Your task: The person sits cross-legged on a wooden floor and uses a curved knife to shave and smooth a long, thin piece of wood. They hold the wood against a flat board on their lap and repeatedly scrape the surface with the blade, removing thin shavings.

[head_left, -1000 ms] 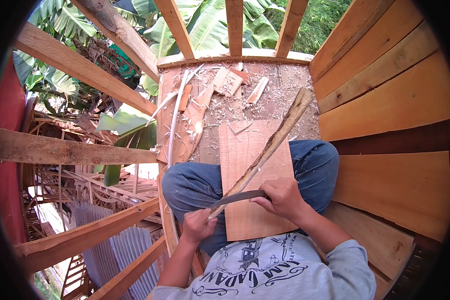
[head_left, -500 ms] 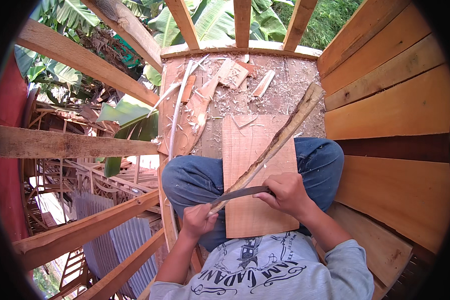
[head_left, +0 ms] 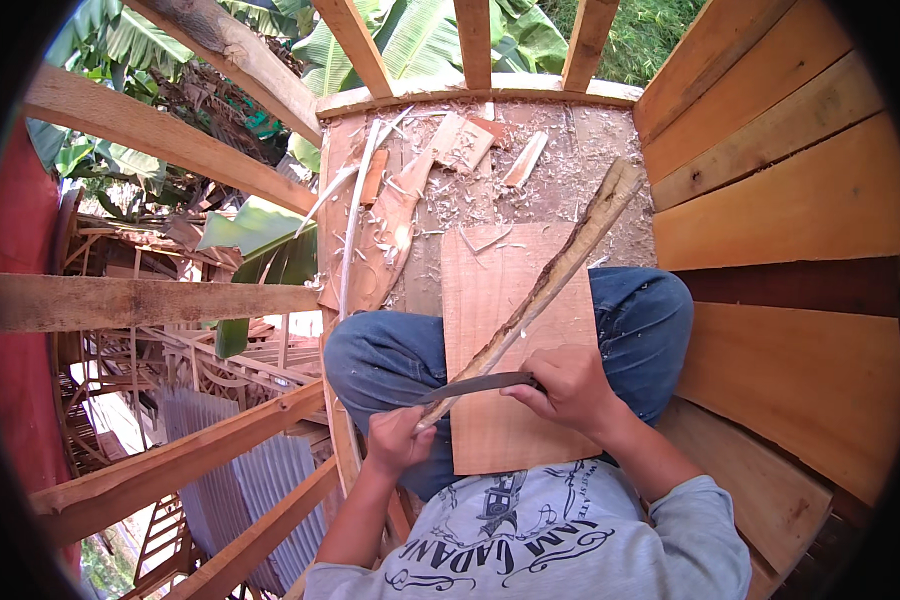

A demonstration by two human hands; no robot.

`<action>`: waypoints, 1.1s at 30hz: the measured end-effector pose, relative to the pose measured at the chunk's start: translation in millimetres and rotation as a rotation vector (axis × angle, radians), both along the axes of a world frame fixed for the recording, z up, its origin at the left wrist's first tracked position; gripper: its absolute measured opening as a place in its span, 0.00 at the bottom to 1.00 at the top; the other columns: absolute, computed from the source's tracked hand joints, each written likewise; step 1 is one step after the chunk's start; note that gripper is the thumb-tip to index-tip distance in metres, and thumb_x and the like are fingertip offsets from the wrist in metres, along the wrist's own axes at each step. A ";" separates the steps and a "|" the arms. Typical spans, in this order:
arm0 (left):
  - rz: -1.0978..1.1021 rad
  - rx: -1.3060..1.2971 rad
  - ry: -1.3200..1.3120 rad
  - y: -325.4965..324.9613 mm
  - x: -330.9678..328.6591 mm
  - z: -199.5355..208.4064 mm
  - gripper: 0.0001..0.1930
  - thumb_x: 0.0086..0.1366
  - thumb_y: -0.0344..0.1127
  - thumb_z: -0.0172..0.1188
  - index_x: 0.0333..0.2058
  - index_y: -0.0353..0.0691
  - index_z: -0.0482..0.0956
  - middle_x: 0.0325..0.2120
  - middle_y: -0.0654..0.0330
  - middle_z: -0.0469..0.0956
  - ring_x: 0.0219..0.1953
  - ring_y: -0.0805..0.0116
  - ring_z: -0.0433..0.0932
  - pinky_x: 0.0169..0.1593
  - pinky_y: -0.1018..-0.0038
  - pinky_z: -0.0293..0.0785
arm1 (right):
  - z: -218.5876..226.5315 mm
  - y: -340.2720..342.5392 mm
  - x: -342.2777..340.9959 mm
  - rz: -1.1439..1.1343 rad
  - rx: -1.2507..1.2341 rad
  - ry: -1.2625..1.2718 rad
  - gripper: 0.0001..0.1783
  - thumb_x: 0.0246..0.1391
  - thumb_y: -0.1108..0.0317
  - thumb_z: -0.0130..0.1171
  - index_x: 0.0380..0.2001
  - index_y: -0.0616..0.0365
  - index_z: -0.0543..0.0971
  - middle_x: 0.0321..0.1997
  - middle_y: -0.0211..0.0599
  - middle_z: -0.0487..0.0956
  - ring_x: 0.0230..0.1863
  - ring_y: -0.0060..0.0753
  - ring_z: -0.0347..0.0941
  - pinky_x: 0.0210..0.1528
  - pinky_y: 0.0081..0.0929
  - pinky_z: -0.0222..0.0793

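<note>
I can't see the handle of the dark knife point(head_left: 480, 384): the right hand point(head_left: 565, 388) covers it, fingers curled around it. The near end of the rough stick point(head_left: 570, 255) disappears into the left hand point(head_left: 396, 442), which is closed on it; whether the blade's tip touches that hand, I can't tell. The blade crosses the stick just above the left fist. From there the stick slants up and right over the wooden board point(head_left: 510, 430). The left forearm point(head_left: 358, 515) rises steeply; the right forearm point(head_left: 645, 455) angles in leftward.
</note>
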State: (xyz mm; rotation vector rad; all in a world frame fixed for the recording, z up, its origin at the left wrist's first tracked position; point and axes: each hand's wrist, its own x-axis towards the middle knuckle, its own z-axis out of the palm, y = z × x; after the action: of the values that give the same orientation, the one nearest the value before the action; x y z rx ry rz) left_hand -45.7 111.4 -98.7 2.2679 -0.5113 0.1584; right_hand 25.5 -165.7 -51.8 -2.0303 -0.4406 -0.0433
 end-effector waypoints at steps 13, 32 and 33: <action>0.008 -0.019 0.008 -4.4 5.8 2.7 0.12 0.60 0.39 0.58 0.29 0.34 0.75 0.13 0.56 0.71 0.15 0.58 0.74 0.19 0.69 0.68 | -3.1 7.7 -5.1 -0.140 0.241 0.217 0.13 0.54 0.63 0.61 0.23 0.62 0.78 0.15 0.43 0.71 0.13 0.34 0.67 0.17 0.29 0.59; -0.011 -0.075 0.092 -2.8 7.9 6.8 0.12 0.59 0.40 0.59 0.28 0.34 0.75 0.13 0.56 0.70 0.15 0.58 0.74 0.19 0.69 0.67 | 15.7 -7.0 -0.3 0.162 0.619 0.923 0.10 0.58 0.65 0.58 0.26 0.60 0.75 0.14 0.23 0.71 0.16 0.14 0.63 0.19 0.18 0.56; -0.019 -0.068 0.078 -1.8 7.2 5.2 0.12 0.59 0.40 0.59 0.28 0.34 0.75 0.13 0.56 0.70 0.15 0.58 0.73 0.19 0.69 0.67 | 12.6 -3.7 -1.3 0.104 0.550 0.847 0.11 0.58 0.65 0.58 0.25 0.61 0.75 0.15 0.24 0.72 0.16 0.15 0.64 0.19 0.19 0.57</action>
State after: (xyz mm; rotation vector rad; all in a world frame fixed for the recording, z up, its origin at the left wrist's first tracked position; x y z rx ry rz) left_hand -38.5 109.7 -93.5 2.1929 -0.4795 0.0757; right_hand 24.3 -169.5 -39.2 -1.3180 0.0193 0.6643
